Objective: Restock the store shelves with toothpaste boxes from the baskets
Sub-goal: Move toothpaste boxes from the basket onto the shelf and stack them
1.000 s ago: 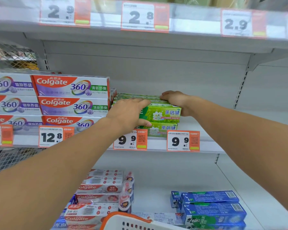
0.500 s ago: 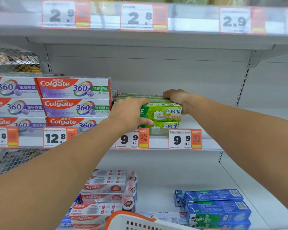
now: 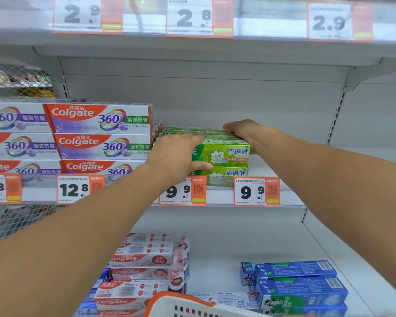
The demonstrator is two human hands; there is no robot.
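Note:
Green toothpaste boxes [image 3: 224,153] lie stacked on the middle shelf [image 3: 222,201], right of the Colgate 360 boxes [image 3: 101,131]. My left hand [image 3: 176,154] grips the top front green box at its left end, fingers over its top and thumb on its front face. My right hand [image 3: 244,131] curls over the right end and top of the same stack. The backs of the green boxes are hidden behind my hands. An orange-rimmed white basket [image 3: 183,305] shows at the bottom edge.
Price tags [image 3: 183,191] line the shelf edge. The shelf right of the green stack is bare. On the lower shelf stand red-and-white Colgate boxes [image 3: 142,259], small bottles [image 3: 180,259] and blue boxes [image 3: 300,284]. A wire mesh panel [image 3: 16,81] is at the left.
Both hands stay on the green boxes in the same hold. Only the view has shifted slightly.

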